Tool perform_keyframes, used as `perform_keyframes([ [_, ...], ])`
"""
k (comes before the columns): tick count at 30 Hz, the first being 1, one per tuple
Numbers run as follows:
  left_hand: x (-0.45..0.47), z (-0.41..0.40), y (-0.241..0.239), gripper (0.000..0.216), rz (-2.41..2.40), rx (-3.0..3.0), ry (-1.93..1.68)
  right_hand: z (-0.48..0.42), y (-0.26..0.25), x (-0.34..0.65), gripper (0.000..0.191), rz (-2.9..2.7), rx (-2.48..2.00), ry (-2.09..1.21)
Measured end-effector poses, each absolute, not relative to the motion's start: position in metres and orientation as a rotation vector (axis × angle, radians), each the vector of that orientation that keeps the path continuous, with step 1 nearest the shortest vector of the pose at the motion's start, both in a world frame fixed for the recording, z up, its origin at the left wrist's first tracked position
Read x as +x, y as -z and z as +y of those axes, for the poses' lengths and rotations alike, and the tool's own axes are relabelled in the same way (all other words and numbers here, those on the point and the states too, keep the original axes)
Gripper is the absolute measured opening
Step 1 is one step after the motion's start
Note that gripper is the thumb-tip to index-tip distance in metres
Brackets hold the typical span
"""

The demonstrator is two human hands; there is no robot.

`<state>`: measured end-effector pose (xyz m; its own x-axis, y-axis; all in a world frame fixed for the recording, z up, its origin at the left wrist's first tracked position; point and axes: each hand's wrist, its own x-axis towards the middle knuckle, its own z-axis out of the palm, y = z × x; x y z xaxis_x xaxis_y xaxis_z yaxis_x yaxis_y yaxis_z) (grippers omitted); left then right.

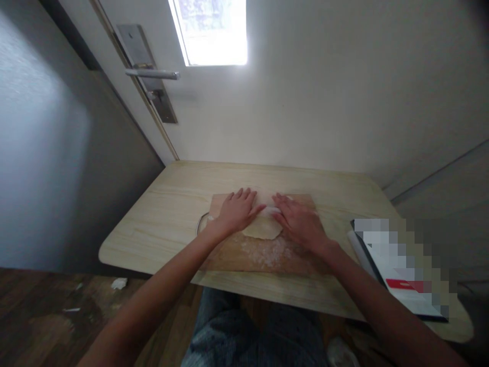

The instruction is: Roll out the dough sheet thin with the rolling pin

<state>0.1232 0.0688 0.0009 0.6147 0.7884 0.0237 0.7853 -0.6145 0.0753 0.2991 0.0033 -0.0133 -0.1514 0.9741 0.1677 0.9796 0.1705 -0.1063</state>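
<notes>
A sheet of pale dough (263, 228) lies on a flour-dusted wooden board (229, 262). Between my hands, a short pale bar (272, 209) shows over the far part of the dough; it looks like a floured rolling pin, but its ends are hidden under my palms. My left hand (239, 209) rests palm down at its left, the fingers stretched forward and the thumb pointing inward. On the right, my right hand (298, 219) lies palm down too, fingers extended and slightly blurred, thumb near the dough's edge. Loose flour (271, 252) is scattered on the near half of the board.
The board sits on a light wooden table (153, 214) against a white door with a metal handle (153, 74). A thin metal ring (199, 224) sticks out at the board's left. A flat, partly blurred-out object with a red strip (401, 284) lies at the table's right.
</notes>
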Motion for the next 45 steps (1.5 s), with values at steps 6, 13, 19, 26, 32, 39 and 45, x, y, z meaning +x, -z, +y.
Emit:
perform_keyframes([
  [6,0.147,0.097,0.005,0.061,1.527,2.685,-0.175,0.034,0.006,0.297,0.052,-2.199,-2.076,-0.032],
  [13,0.154,0.123,0.005,0.058,1.521,2.635,-0.169,0.065,0.006,0.302,0.052,-2.137,-2.204,-0.082],
  [19,0.161,0.137,0.003,0.052,1.534,2.645,-0.221,0.084,0.005,0.309,0.051,-2.102,-2.186,-0.179],
  [26,0.166,0.148,0.001,0.055,1.558,2.634,-0.212,0.103,0.005,0.316,0.044,-2.034,-2.227,-0.270],
  [32,0.165,0.144,0.002,0.054,1.652,2.608,-0.233,0.094,0.003,0.311,0.046,-1.998,-2.291,-0.109],
  [39,0.152,0.106,0.003,0.044,1.576,2.776,-0.183,0.049,0.004,0.290,0.042,-1.967,-2.266,0.076],
  [45,0.137,0.065,0.015,0.046,1.555,2.882,-0.423,0.000,0.009,0.276,0.043,-1.995,-2.153,0.168],
])
